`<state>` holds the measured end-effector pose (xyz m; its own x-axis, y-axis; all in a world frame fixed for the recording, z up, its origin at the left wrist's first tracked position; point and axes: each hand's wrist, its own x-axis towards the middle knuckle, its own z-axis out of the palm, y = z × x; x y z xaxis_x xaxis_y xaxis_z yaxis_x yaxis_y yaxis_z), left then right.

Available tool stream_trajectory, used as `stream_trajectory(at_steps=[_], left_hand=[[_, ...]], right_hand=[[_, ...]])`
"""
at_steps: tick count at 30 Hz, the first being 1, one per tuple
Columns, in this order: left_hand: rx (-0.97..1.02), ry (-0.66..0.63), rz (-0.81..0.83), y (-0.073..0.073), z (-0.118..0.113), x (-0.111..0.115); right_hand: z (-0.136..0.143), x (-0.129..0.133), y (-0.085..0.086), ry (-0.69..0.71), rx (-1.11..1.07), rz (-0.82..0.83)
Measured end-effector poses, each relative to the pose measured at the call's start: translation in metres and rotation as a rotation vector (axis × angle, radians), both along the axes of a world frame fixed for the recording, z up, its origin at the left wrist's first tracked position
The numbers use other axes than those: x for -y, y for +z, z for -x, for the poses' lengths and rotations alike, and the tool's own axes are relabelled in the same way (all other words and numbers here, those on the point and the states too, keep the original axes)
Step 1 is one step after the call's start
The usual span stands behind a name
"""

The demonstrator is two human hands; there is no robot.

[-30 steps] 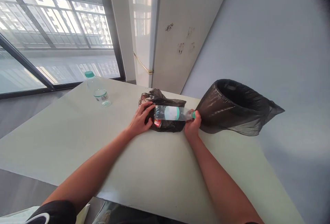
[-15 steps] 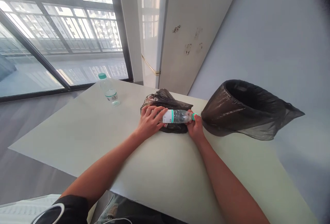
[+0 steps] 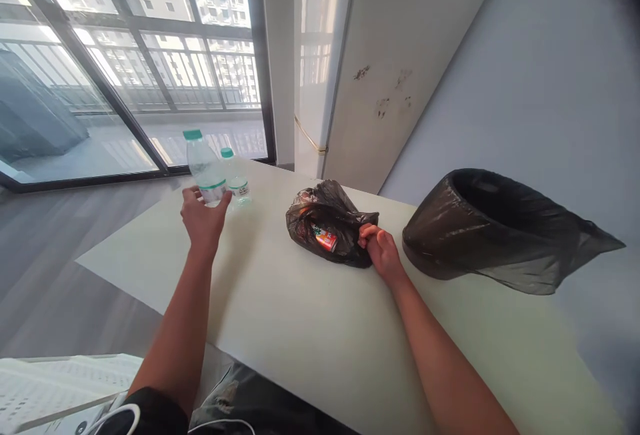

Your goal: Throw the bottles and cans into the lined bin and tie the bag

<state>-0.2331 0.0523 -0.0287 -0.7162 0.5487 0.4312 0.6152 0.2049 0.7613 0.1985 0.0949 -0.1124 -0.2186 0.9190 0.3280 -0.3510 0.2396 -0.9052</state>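
Note:
My left hand [image 3: 204, 221] is wrapped round the lower part of a clear plastic bottle [image 3: 200, 163] with a green cap. The bottle is upright at the left of the table; whether its base touches the tabletop is hidden. Just behind it to the right stands a second clear bottle [image 3: 238, 175], also green-capped. My right hand [image 3: 380, 248] grips the right edge of a black plastic bag [image 3: 345, 205], which lies with its mouth open. Inside the bag a red and white can [image 3: 326, 240] shows.
A bin lined with a black bag [image 3: 437, 228] stands on the right of the white table [image 3: 290, 308], close to the wall. Behind the table rises a tall white cabinet or fridge [image 3: 390, 41]. A glass sliding door [image 3: 170, 81] is at the left.
The bottle that lay sideways between both hands over the bag has moved left and upright in my left hand. My right hand has let go of its cap end and holds the bag's edge.

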Motion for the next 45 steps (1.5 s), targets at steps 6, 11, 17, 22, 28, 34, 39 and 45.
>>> stream_trajectory(at_steps=[6,11,17,22,28,34,39,45], left_hand=[[0.082,0.095,0.217,-0.044,0.042,0.028],[0.097,0.046,0.222,-0.056,0.054,0.026],[0.092,0.053,0.225,-0.057,0.054,0.024],[0.094,0.018,0.256,-0.056,0.048,0.020],[-0.210,0.103,-0.033,-0.043,0.024,0.031],[-0.539,-0.386,-0.283,-0.004,-0.073,0.030],[-0.648,-1.050,-0.097,0.000,-0.164,0.010],[-0.876,-1.177,0.346,-0.028,-0.184,-0.008]], right_hand=[[-0.001,0.000,-0.004,-0.038,0.060,0.004],[-0.001,0.000,-0.006,-0.018,0.101,-0.002],[0.002,0.002,-0.001,-0.021,0.161,0.011],[0.003,0.003,0.003,0.009,0.173,-0.003],[0.001,0.001,-0.003,-0.005,0.233,-0.044],[0.000,0.004,-0.007,-0.122,0.347,-0.143],[0.004,0.004,-0.004,-0.076,0.368,-0.169],[0.009,-0.004,-0.010,-0.088,0.449,-0.176]])
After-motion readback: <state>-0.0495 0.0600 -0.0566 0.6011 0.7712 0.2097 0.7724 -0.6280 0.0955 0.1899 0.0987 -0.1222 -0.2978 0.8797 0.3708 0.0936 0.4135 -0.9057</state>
